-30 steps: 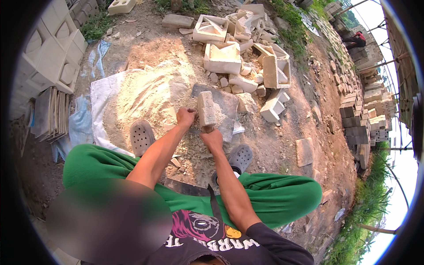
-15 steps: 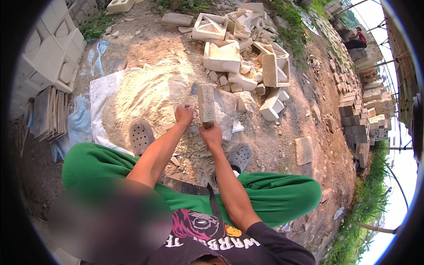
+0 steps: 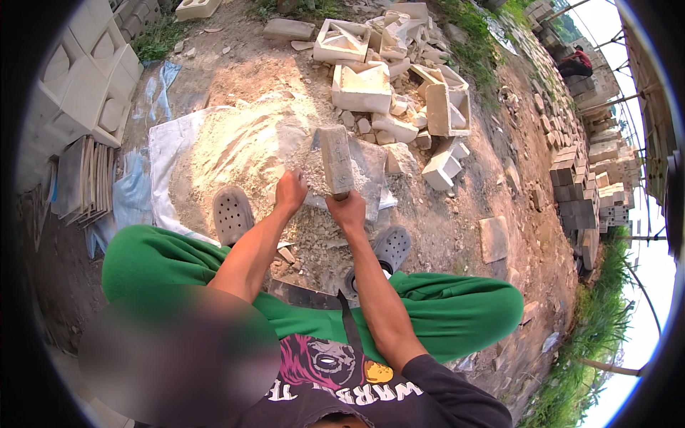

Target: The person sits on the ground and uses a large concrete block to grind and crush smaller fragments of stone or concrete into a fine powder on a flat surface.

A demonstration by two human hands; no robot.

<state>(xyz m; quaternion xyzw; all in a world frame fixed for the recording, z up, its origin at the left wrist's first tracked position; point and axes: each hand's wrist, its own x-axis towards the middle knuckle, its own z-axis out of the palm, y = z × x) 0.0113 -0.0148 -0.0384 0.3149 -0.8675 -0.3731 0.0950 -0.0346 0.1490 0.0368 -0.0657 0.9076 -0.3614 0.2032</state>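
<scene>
My right hand [image 3: 346,212] is closed around the short handle of a mallet-like tool with a long, greyish, dusty block for a head [image 3: 335,158]. The head stands out beyond my fist, over a flat grey slab [image 3: 369,171] strewn with pale crumbs. To its left, my left hand [image 3: 290,189] is closed in a fist beside the slab. Whatever its fingers hold, if anything, is hidden. Pale crushed rubble [image 3: 246,146] lies heaped on a white sheet [image 3: 165,167] beyond and left of my hands.
Broken cream-coloured hollow blocks [image 3: 362,89] are piled ahead, right of centre. Pale moulded blocks [image 3: 85,68] are stacked at left, above thin boards [image 3: 89,182]. My clog-clad feet flank the work area. A flat stone [image 3: 494,239] lies at right; a person [image 3: 576,63] sits far off.
The mallet's head has tilted slightly, its far end swinging left. My left fist has turned and shifted a little left. The whole view has moved slightly.
</scene>
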